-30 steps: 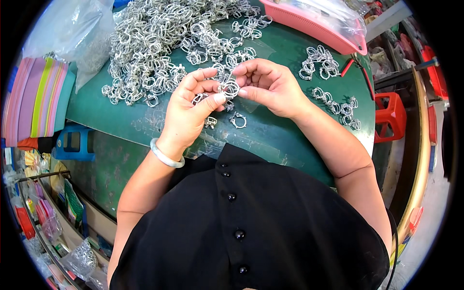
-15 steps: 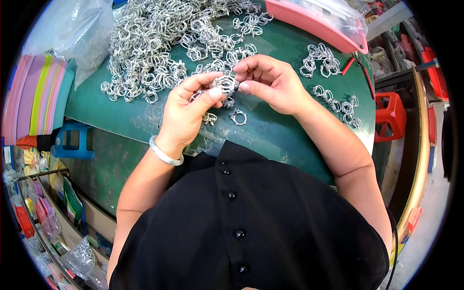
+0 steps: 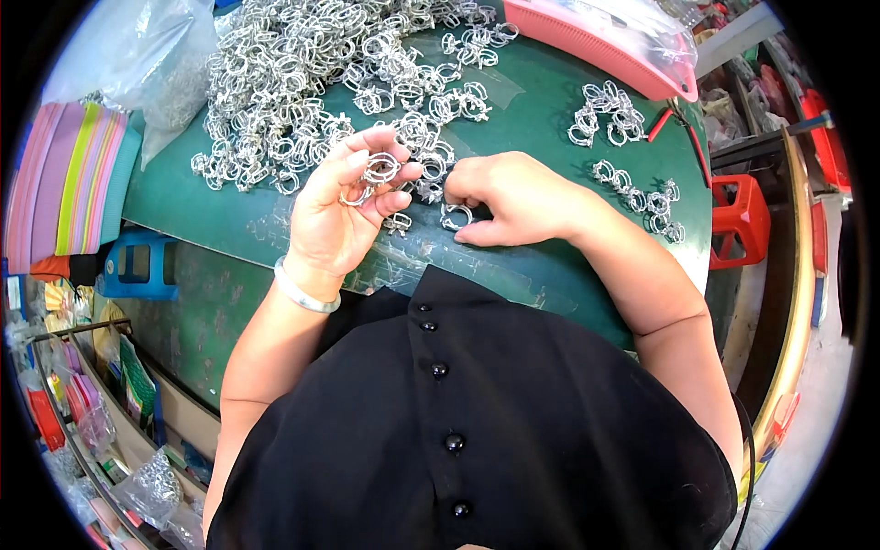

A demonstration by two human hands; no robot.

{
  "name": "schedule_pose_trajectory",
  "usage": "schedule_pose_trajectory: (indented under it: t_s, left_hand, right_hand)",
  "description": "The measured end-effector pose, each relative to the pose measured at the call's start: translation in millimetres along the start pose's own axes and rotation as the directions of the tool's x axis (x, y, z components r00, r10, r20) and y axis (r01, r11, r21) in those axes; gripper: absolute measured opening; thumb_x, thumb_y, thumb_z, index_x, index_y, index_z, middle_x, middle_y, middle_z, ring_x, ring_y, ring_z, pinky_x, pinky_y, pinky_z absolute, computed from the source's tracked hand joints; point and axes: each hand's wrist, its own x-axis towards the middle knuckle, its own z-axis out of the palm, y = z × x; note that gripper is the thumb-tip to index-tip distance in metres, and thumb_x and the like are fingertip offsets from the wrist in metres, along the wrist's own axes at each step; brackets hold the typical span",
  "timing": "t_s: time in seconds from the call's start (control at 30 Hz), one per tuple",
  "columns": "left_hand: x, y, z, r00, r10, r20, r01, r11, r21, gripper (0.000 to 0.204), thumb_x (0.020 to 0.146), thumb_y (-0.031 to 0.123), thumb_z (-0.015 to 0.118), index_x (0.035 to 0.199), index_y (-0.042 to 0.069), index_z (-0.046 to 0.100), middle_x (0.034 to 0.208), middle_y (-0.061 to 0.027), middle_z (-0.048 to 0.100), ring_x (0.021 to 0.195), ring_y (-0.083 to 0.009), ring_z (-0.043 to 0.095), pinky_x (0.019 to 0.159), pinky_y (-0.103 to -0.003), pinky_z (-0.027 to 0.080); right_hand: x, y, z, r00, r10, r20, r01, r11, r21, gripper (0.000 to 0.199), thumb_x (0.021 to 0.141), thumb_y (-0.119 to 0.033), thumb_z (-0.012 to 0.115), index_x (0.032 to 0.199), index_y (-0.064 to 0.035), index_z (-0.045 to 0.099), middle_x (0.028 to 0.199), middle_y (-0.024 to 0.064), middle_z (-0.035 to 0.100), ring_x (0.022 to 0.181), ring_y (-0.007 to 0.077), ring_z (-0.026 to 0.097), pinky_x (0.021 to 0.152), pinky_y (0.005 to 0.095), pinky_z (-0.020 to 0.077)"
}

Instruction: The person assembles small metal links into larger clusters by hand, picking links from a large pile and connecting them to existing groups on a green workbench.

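My left hand is raised over the green table, palm toward me, pinching a small silver metal ring clip between thumb and fingers. My right hand rests lower on the table with its fingers curled, touching a loose ring clip that lies by its fingertips. A big heap of the same silver clips spreads across the table just beyond both hands. A pale bangle circles my left wrist.
Two small groups of clips lie to the right. A pink tray sits at the far right edge, a clear plastic bag at the far left. Striped coloured sheets, a blue stool and a red stool flank the table.
My hands were together, both working one clip. Now my right hand has let go and dropped to the table by a loose clip, while my left hand keeps the clip raised.
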Motion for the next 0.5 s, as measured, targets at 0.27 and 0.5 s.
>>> schedule_pose_trajectory:
  t_s: [0.27, 0.5]
  left_hand:
    - [-3.9, -5.0, 7.2, 0.999, 0.046, -0.005, -0.042, 0.954, 0.296, 0.019, 0.084, 0.005, 0.052, 0.102, 0.004, 0.056, 0.098, -0.008, 0.06, 0.092, -0.0204, 0.06, 0.067, -0.028, 0.052]
    - [-6.1, -6.2, 24.0, 0.993, 0.009, -0.121, 0.047, 0.889, 0.456, 0.013, 0.082, 0.007, 0.058, 0.094, 0.002, 0.061, 0.082, -0.0036, 0.061, 0.074, -0.0107, 0.059, 0.054, -0.021, 0.047]
  right_hand:
    - [3.0, 9.8, -1.1, 0.992, 0.084, -0.099, 0.041, 0.524, 0.851, 0.029, 0.074, 0.001, 0.064, 0.1, -0.0019, 0.053, 0.084, -0.0011, 0.054, 0.075, 0.005, 0.05, 0.068, 0.0206, 0.0437]
    - [3.9, 15.6, 3.8, 0.968, 0.162, -0.19, 0.109, 0.407, 0.907, 0.035, 0.072, 0.005, 0.065, 0.104, -0.0021, 0.053, 0.09, 0.0005, 0.053, 0.082, 0.0075, 0.05, 0.077, 0.0222, 0.0447]
